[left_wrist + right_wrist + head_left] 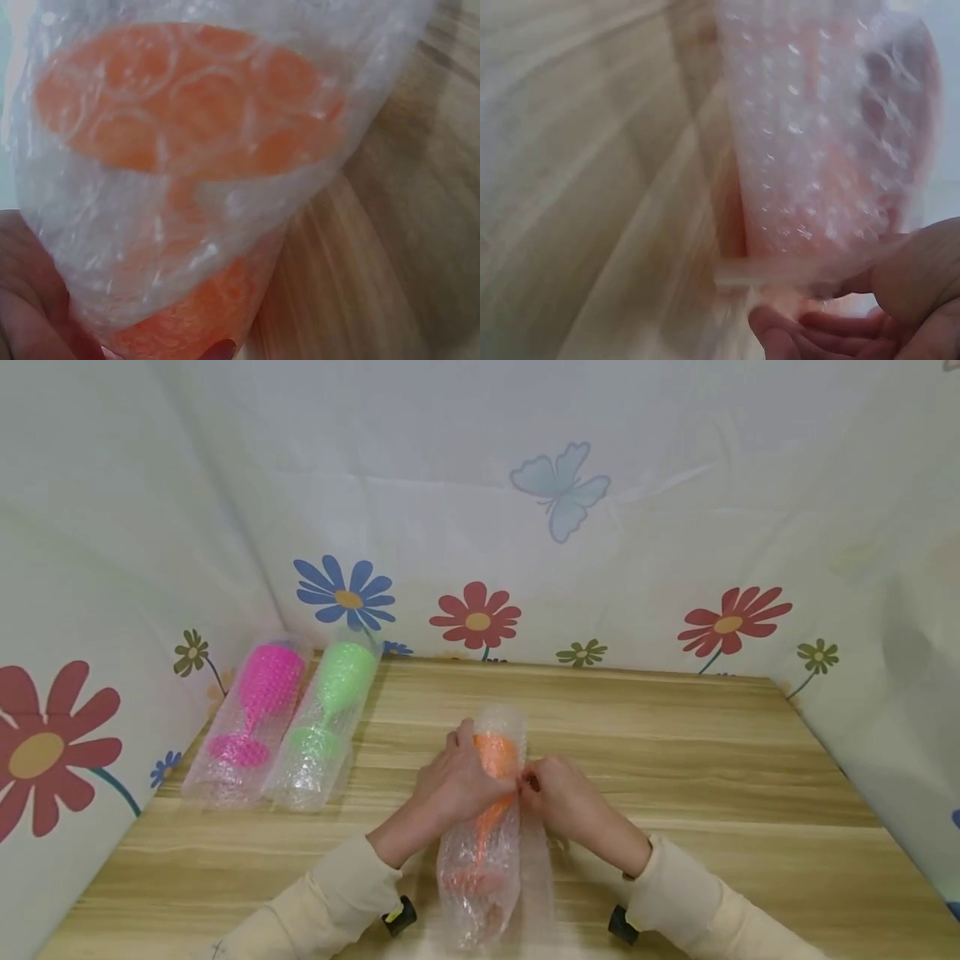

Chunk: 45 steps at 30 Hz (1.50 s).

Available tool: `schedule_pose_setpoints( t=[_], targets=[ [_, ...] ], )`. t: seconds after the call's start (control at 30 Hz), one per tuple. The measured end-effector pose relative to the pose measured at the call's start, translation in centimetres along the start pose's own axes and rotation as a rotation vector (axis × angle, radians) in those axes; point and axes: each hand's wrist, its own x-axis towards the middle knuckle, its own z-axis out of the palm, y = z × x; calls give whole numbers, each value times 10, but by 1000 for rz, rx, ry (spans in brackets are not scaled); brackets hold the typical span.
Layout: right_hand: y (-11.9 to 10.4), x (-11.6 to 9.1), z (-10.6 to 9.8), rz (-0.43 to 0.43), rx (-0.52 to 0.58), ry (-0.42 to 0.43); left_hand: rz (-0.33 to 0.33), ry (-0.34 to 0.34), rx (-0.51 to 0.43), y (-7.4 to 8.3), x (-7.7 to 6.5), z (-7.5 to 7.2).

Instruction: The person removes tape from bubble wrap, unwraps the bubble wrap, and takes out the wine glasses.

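Note:
An orange goblet (pixel 497 752) lies wrapped in clear bubble wrap (pixel 483 922) at the front middle of the table. My left hand (pixel 467 781) grips the wrapped bowl from the left, thumb across its top. On the other side, my right hand (pixel 570 806) pinches the wrap's edge beside the bowl. In the left wrist view the goblet's round foot (pixel 187 101) and stem show through the bubbles. The right wrist view has a pale, blurred strip (pixel 795 271) across the wrap, by the thumb; whether it is tape or a wrap edge is unclear.
Two more bubble-wrapped goblets, one pink (pixel 270 681) and one green (pixel 345 677), lie side by side at the back left. The wood-grain table (pixel 675 743) is bounded by a flower-printed cloth (pixel 420 510) at the back and sides.

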Motion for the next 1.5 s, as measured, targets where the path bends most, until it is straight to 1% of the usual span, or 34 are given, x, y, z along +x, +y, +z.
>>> schedule_pose_setpoints(
  t=[0.07, 0.13, 0.3, 0.43, 0.53, 0.73, 0.87, 1.03, 1.1, 1.17, 1.3, 1.4, 1.5],
  targets=[
    [-3, -2, 3, 32, 4, 53, 0, -15, 3, 0, 0, 1],
    [-5, -2, 6, 40, 5, 98, 0, -19, -14, 0, 0, 3],
    [-4, -1, 10, -12, 10, 162, 30, 3, -94, 0, 0, 10],
    [-1, -1, 11, -42, 6, 176, 44, 20, -118, -1, 1, 14],
    [1, 0, 10, -54, 8, 171, 46, 24, -124, -1, 1, 15],
    [8, 2, 10, -72, -4, 182, 74, 20, -126, 3, -1, 13],
    [11, 3, 11, -80, 4, 177, 67, 18, -111, 5, -2, 13],
    [14, 0, 9, -67, 14, 132, 64, 27, -117, 7, -3, 15],
    [14, -1, 8, -69, -3, 112, 65, 27, -124, 7, -4, 16],
    [13, -2, 6, -80, -25, 92, 65, 23, -126, 7, -4, 16],
    [12, -2, 3, -127, -58, 76, 76, 11, -145, 6, -5, 14],
    [12, 0, 1, -147, -52, 71, 81, 10, -152, 5, -5, 11],
    [14, 1, 0, -146, -40, 60, 63, -5, -149, 4, -5, 9]
  ],
)
